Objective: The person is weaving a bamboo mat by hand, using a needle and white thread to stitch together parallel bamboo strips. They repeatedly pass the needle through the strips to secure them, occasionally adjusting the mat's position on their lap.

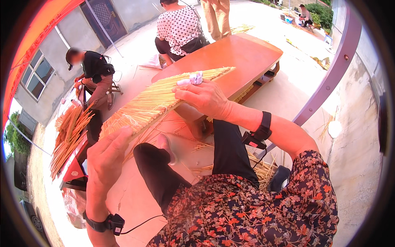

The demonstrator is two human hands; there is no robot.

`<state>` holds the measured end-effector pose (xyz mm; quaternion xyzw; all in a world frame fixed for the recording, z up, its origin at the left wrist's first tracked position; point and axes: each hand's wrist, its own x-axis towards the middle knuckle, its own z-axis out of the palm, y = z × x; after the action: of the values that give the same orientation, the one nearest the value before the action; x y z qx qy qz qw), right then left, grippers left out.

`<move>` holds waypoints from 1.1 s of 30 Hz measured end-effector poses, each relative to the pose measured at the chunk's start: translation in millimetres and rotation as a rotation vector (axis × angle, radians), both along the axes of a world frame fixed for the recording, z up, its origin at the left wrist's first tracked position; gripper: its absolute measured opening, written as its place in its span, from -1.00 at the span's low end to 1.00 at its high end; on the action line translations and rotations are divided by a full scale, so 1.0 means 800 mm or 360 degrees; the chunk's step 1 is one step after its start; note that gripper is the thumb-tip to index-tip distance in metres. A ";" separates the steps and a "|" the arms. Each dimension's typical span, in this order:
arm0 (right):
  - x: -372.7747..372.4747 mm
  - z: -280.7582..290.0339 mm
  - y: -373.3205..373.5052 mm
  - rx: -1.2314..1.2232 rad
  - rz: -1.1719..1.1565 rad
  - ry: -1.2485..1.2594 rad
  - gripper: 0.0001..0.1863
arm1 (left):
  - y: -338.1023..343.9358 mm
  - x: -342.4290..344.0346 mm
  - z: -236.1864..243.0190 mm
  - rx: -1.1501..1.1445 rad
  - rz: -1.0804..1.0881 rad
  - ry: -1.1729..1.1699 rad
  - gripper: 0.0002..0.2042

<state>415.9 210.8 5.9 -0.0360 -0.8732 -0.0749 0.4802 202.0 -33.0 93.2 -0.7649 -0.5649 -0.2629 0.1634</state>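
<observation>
A panel of pale yellow stalks (158,96), laid side by side and joined along the near edge, slants up to the right in front of me. Fine white threads trail over its surface. My left hand (109,154) is closed on the panel's lower left end. Farther up, my right hand (205,98) grips the near edge, its thumb along the stalks. A crumpled white bundle (195,78), perhaps cloth or thread, sits at the right fingers; I cannot tell whether it is wrapped round them or held. The fingers beneath the panel are hidden.
Behind the panel stands a reddish-brown table (242,53). Loose stalks (73,131) are piled at left, with more (265,171) by my right leg. A purple-grey metal post (325,88) curves at right. A person in dark clothes (95,72) and one in a dotted top (179,31) sit beyond.
</observation>
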 end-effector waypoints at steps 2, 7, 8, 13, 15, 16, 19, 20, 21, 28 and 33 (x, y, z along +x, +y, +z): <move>0.021 -0.044 0.006 -0.0023 -0.0154 -0.0034 -0.74 | 0.029 0.001 -0.057 0.0058 -0.0172 0.0021 -0.60; 0.045 -0.136 0.012 -0.0210 -0.0525 -0.0269 -0.77 | 0.078 0.007 -0.171 -0.0077 -0.0260 -0.0062 -0.65; 0.045 -0.136 0.002 -0.0201 -0.0624 -0.0333 -0.73 | 0.077 0.009 -0.188 -0.0121 -0.0277 -0.0041 -0.66; 0.060 -0.171 -0.081 -0.0723 -0.0867 -0.0288 -0.59 | 0.073 0.023 -0.245 -0.0243 -0.0243 -0.0069 -0.70; 0.057 -0.202 -0.105 -0.1057 -0.0752 -0.0107 -0.58 | 0.089 0.011 -0.269 -0.0251 -0.0243 -0.0113 -0.70; 0.050 -0.214 -0.118 -0.1386 -0.0638 -0.0069 -0.63 | 0.096 0.007 -0.279 -0.0255 -0.0243 -0.0143 -0.70; 0.029 -0.232 -0.135 -0.2160 -0.0298 0.0109 -0.76 | 0.104 0.003 -0.288 -0.0260 -0.0261 -0.0132 -0.69; 0.018 -0.229 -0.132 -0.2449 -0.0193 0.0213 -0.79 | 0.104 0.003 -0.288 -0.0248 -0.0263 -0.0123 -0.68; 0.008 -0.225 -0.128 -0.2729 -0.0085 0.0330 -0.81 | 0.104 0.003 -0.288 -0.0237 -0.0254 -0.0130 -0.68; -0.027 -0.202 -0.108 -0.3358 0.0446 0.0589 -0.88 | 0.107 0.006 -0.291 -0.0191 -0.0250 -0.0249 -0.70; -0.028 -0.202 -0.105 -0.3341 0.0370 0.0521 -0.91 | 0.109 0.010 -0.295 -0.0151 -0.0266 -0.0308 -0.71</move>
<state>393.5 126.4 -155.9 -0.3575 -0.4238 0.7664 0.3244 209.9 54.4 -142.8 -0.7872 -0.5241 -0.3212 0.0491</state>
